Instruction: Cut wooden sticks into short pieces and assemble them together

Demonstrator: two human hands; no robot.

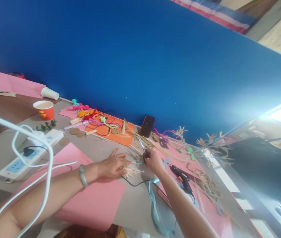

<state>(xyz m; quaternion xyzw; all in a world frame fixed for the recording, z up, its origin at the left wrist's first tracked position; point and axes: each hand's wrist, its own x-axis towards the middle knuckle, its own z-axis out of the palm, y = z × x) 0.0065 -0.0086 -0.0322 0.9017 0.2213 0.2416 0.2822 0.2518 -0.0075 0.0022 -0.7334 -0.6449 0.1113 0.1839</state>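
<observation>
My right hand (153,161) is closed around the dark handles of a pair of scissors (142,144), whose metal blades point away from me toward the wall. To its left, my left hand (115,164) reaches in palm down with its fingers stretched apart. Its fingertips are at a small bundle of pale thin sticks (134,172) on the grey table; whether they press on the sticks I cannot tell. A pink paper sheet (93,205) lies under my left forearm. A light blue ribbon (154,205) trails beside my right wrist.
On the right lies a black glue gun (183,178) with its cord. A phone (147,126) leans on the blue wall (140,66). A white power strip (31,155), looping white cable (49,175) and red paper cup (46,114) occupy the left. Craft pieces cover an orange sheet (122,138).
</observation>
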